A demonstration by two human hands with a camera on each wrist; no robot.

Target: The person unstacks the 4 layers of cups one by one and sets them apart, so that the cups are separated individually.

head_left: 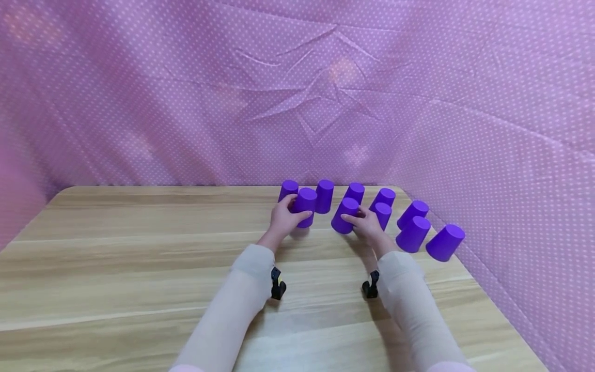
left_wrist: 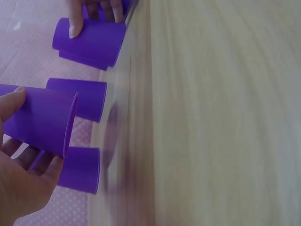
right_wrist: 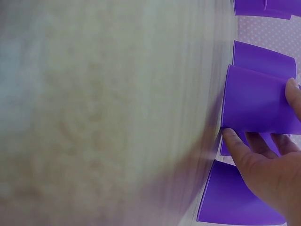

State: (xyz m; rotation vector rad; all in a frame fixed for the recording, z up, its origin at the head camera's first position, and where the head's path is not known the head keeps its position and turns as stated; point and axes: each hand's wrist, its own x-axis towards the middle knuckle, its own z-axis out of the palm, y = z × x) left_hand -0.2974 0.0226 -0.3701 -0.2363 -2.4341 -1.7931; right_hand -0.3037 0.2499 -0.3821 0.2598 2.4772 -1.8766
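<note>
My left hand (head_left: 281, 217) grips an upside-down purple cup (head_left: 306, 207) between thumb and fingers. In the left wrist view this cup (left_wrist: 40, 117) is held off the wooden table, its wide rim apart from the surface and a shadow below. Another upside-down purple cup (head_left: 345, 216) is in the grasp of my right hand (head_left: 369, 226), thumb on the near side and fingers on the other. The right wrist view shows that cup (right_wrist: 258, 101) with its rim close to the tabletop and a fingertip right at the rim.
Behind the hands stand several more inverted purple cups, among them a back-left one (head_left: 288, 189), one between the hands (head_left: 324, 197) and one at the far right (head_left: 445, 243). The wooden table (head_left: 139, 268) ends against pink dotted cloth (head_left: 288, 119). Dark wrist devices (head_left: 278, 285) hang under both sleeves.
</note>
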